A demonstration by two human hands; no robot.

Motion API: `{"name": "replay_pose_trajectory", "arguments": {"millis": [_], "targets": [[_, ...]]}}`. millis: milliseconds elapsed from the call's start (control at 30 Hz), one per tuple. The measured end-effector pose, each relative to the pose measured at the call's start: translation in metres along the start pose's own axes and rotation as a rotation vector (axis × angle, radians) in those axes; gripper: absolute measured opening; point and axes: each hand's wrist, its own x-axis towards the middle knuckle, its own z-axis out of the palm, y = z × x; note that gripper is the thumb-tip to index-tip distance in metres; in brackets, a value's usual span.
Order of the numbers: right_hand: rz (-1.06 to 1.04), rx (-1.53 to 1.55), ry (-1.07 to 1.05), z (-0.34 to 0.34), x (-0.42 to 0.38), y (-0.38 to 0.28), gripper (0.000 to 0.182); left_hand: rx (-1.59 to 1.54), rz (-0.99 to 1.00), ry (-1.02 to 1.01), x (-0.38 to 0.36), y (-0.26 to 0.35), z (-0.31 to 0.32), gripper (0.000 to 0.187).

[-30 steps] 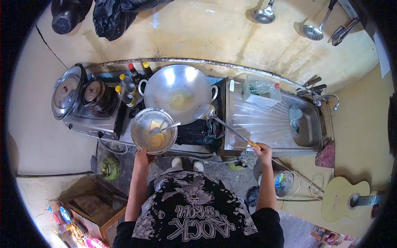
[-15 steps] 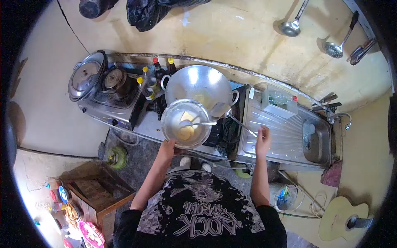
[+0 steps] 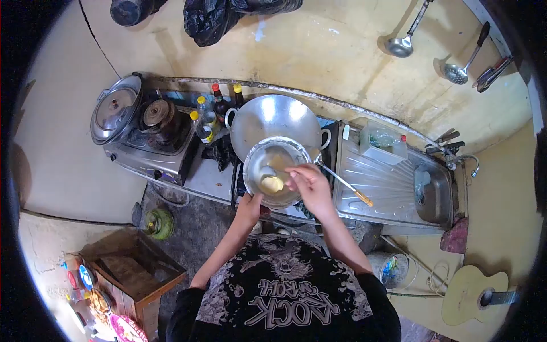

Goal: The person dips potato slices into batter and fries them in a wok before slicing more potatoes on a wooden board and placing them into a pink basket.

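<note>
My left hand (image 3: 250, 206) grips the near rim of a round metal bowl (image 3: 254, 162) and holds it just above the front of the stove, in front of a large steel wok (image 3: 276, 117). The bowl contains pale yellow food (image 3: 272, 183). Reaching over the bowl's right rim, my right hand (image 3: 310, 185) has its fingers pinched on the handle of a spoon inside the bowl; the spoon is mostly hidden by the fingers. A long spatula with an orange handle (image 3: 356, 192) lies free, leaning from the wok's edge onto the drainboard.
Left of the wok are sauce bottles (image 3: 206, 117), a dark pot (image 3: 155, 113) on a burner and a lidded steel cooker (image 3: 114, 107). To the right are a drainboard (image 3: 387, 188), a plastic container (image 3: 384, 139) and a sink (image 3: 434, 194). Ladles (image 3: 400, 45) hang on the wall. A guitar (image 3: 473, 289) lies on the floor.
My right hand let go of the spatula, moved left to the bowl and took the spoon. The bowl shifted right, toward the wok. The spatula now rests on the drainboard.
</note>
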Motion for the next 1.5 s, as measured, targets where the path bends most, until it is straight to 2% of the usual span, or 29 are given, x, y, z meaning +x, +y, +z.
{"name": "replay_pose_trajectory", "arguments": {"millis": [67, 167, 267, 400, 467, 567, 667, 767, 867, 900, 1000, 1033, 1133, 1167, 1233, 1333, 1400, 1500], "targets": [[-0.214, -0.357, -0.015, 0.003, 0.003, -0.009, 0.015, 0.009, -0.022, -0.026, 0.002, -0.001, -0.003, 0.04], [-0.298, -0.439, 0.061, -0.004, 0.008, -0.021, 0.016, -0.033, -0.006, 0.032, -0.001, 0.002, -0.007, 0.04], [-0.327, -0.512, 0.001, -0.019, 0.019, -0.005, 0.016, -0.085, 0.03, 0.022, 0.001, -0.001, -0.016, 0.042], [-0.241, -0.346, -0.101, 0.003, 0.014, -0.002, 0.021, -0.051, 0.047, 0.02, 0.002, 0.006, -0.016, 0.042], [-0.34, -0.439, -0.119, 0.008, 0.016, 0.001, 0.021, -0.062, 0.04, 0.032, -0.002, 0.01, -0.012, 0.042], [-0.472, -0.586, -0.013, 0.004, 0.018, 0.002, 0.016, 0.005, 0.027, 0.025, -0.004, 0.011, -0.017, 0.042], [-0.374, -0.658, 0.079, -0.008, 0.012, 0.003, 0.012, -0.019, 0.09, 0.051, 0.002, 0.003, -0.022, 0.041], [-0.076, -0.509, 0.201, 0.003, -0.001, 0.02, 0.016, -0.014, 0.147, 0.033, 0.005, -0.001, -0.016, 0.041], [-0.064, -0.246, 0.29, 0.022, -0.004, 0.032, 0.021, -0.008, 0.083, -0.037, 0.003, 0.004, -0.009, 0.041], [-0.12, -0.26, 0.281, 0.027, -0.007, 0.029, 0.016, -0.023, 0.062, -0.056, 0.004, 0.004, -0.008, 0.04], [-0.53, -0.514, 0.216, 0.028, -0.017, 0.01, 0.015, -0.108, 0.089, -0.03, 0.001, 0.004, -0.006, 0.04], [-0.61, -0.569, 0.167, 0.026, -0.023, 0.003, 0.012, -0.11, 0.082, -0.037, 0.002, 0.002, -0.007, 0.04], [-0.6, -0.522, -0.031, 0.022, -0.033, 0.01, 0.009, -0.109, 0.045, -0.04, 0.004, 0.003, -0.013, 0.04], [-0.599, -0.597, -0.051, 0.018, -0.033, 0.014, 0.009, -0.098, 0.021, -0.029, 0.002, 0.005, -0.015, 0.04], [-0.614, -0.64, -0.036, 0.01, -0.027, 0.023, 0.009, -0.109, 0.018, 0.012, -0.003, 0.008, -0.014, 0.038], [-0.644, -0.678, 0.003, 0.004, -0.018, 0.02, 0.008, -0.135, 0.135, 0.038, -0.003, 0.002, -0.009, 0.038], [-0.687, -0.655, 0.031, 0.006, -0.023, 0.016, 0.008, -0.139, 0.091, 0.021, 0.003, -0.002, -0.012, 0.038], [-0.759, -0.702, -0.092, 0.004, -0.029, 0.029, 0.008, -0.107, 0.065, 0.041, 0.004, -0.002, -0.015, 0.038]]}}
